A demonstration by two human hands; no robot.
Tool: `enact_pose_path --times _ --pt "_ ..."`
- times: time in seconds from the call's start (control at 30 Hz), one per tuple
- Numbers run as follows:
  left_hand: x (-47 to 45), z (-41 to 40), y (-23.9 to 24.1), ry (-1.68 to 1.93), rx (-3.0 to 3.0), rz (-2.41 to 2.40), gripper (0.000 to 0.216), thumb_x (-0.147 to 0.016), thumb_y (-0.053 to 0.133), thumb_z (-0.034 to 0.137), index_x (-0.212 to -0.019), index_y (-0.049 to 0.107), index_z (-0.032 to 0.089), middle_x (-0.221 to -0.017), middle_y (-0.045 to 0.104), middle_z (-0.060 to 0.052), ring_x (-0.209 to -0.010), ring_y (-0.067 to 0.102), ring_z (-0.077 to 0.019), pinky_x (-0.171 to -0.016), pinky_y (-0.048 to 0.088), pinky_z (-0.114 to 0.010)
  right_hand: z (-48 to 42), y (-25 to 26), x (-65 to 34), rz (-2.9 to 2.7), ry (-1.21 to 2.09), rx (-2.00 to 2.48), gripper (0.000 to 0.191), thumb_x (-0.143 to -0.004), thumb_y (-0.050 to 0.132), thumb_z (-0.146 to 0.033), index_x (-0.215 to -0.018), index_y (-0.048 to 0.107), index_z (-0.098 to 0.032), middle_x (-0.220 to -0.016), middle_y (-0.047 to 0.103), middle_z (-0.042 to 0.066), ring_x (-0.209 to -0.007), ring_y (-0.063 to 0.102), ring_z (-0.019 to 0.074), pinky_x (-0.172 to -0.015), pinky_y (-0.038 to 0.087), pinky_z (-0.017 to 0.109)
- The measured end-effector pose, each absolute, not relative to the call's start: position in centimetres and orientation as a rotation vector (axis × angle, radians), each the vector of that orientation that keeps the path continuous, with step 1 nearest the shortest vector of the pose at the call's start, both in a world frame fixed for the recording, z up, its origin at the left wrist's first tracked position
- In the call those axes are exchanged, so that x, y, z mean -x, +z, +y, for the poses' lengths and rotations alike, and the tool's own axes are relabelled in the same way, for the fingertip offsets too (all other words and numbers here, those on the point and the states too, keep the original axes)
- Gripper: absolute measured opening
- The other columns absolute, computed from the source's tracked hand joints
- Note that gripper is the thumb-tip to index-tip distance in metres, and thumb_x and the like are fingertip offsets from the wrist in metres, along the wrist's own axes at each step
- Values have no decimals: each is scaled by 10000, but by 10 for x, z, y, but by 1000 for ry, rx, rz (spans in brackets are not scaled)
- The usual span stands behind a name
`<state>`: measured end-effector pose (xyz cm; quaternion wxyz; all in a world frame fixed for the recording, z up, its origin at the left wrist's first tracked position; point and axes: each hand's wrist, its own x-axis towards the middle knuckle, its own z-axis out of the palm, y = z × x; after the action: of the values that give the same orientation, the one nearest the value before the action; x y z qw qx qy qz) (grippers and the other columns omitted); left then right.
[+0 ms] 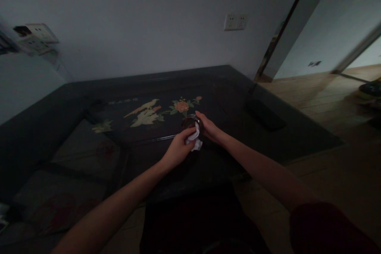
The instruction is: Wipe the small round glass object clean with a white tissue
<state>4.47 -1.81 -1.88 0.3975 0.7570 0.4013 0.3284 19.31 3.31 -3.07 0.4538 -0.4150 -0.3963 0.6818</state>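
My left hand [178, 145] pinches a crumpled white tissue [197, 145] and presses it against a dark, shiny round vessel [188, 120]. Around the right side of that vessel curls my right hand [210, 127], its thumb up near the rim. The vessel looks like dark glass, perhaps a bowl or an ashtray; the dim light and my fingers hide its exact kind. Both hands are over the near middle of a dark, glossy table [235, 99], just below an inlaid picture of birds and flowers [181, 106].
On the table's right part lies a dark oblong object [264, 115]. Wall sockets [235, 22] are on the wall behind, and another socket group [41, 33] is at the left. The table's right edge drops to a tiled floor [309, 91].
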Motion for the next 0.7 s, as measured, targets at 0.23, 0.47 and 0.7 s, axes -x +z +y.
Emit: enact_pose_path --times 0.23,0.47,0.7 --pt "-37 -17 -14 635 -2410 1083 477 -785 445 -23 -1203 605 144 -1208 647 -100 -1116 602 -192 -1002 455 -326 35 -35 -192 -1009 1688 1012 436 -868 494 -558 -755 674 -176 -618 645 7 -591 558 137 -604 432 257" --pt "-28 -11 -3 266 -2891 1279 350 -895 460 79 -1190 617 185 -1197 634 -110 -1078 614 -225 -867 522 -332 39 -42 -192 -1037 1623 994 410 -833 543 -573 -774 658 -184 -664 651 -13 -597 524 118 -594 408 241" --pt "-24 -5 -7 300 -2963 1249 362 -884 483 87 -1207 613 185 -1181 641 -101 -1080 606 -223 -907 507 -349 39 -40 -191 -1041 1677 981 477 -831 506 -634 -780 653 -184 -632 632 -4 -560 518 121 -557 399 250"
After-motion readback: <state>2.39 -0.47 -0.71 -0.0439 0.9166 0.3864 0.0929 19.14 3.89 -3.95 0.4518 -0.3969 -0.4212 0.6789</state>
